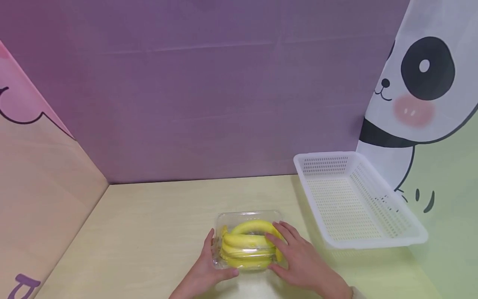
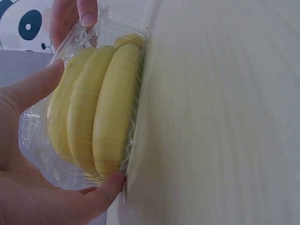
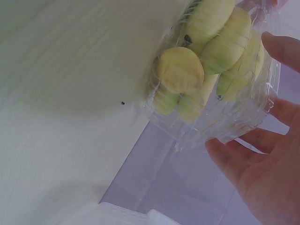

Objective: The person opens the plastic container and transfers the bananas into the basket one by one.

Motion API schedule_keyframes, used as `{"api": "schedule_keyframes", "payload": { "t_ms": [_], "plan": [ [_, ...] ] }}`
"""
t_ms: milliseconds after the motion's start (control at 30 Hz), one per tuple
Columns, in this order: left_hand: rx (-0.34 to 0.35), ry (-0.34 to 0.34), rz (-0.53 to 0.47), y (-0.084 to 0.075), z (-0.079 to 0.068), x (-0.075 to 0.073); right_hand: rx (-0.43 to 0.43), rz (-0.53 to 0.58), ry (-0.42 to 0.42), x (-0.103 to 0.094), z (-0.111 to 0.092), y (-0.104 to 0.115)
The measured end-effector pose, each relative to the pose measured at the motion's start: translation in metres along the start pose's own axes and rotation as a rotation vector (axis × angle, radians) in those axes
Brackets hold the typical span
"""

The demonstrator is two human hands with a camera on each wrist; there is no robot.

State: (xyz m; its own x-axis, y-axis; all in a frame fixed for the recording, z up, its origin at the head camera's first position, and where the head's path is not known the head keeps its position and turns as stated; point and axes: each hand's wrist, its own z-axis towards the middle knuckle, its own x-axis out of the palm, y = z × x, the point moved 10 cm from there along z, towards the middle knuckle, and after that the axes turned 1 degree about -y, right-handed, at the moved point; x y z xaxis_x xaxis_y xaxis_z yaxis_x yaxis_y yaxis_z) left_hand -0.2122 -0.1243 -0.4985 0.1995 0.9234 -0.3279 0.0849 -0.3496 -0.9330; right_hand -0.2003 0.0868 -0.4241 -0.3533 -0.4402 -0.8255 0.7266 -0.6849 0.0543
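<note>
A clear plastic clamshell box point(image 1: 249, 215) holding several yellow bananas point(image 1: 246, 241) sits on the light wooden table, with its lid down over the fruit. My left hand point(image 1: 203, 270) grips the box's left side, thumb at the front edge and fingers along the side. My right hand point(image 1: 304, 261) holds the right side, its fingers spread over the lid and the thumb at the near front. The left wrist view shows the bananas point(image 2: 110, 108) lying side by side behind the clear wall. Greenish and dark banana tips point(image 3: 187, 108) show in the right wrist view.
A white perforated plastic basket point(image 1: 373, 243) stands to the right of the box, near the right wall. A purple backdrop point(image 1: 224, 104) rises behind the table point(image 1: 149, 224). Panels with cartoon prints, one a panda point(image 1: 407, 120), flank both sides.
</note>
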Motion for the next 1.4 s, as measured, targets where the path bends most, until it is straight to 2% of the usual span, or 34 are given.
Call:
{"api": "schedule_keyframes", "payload": {
  "t_ms": [600,800,1400],
  "plan": [
    [-0.012,-0.004,0.006,0.0003,0.0012,0.0,-0.009,-0.014,0.036,-0.0011,0.0028,-0.0009],
    [0.005,-0.001,0.0,-0.001,0.0013,0.0001,-0.003,-0.017,0.053,-0.0004,0.0031,-0.0012],
    [-0.005,0.011,0.011,0.0017,0.0015,0.0013,-0.027,-0.029,0.048,-0.0041,0.0046,0.0025]
  ]
}}
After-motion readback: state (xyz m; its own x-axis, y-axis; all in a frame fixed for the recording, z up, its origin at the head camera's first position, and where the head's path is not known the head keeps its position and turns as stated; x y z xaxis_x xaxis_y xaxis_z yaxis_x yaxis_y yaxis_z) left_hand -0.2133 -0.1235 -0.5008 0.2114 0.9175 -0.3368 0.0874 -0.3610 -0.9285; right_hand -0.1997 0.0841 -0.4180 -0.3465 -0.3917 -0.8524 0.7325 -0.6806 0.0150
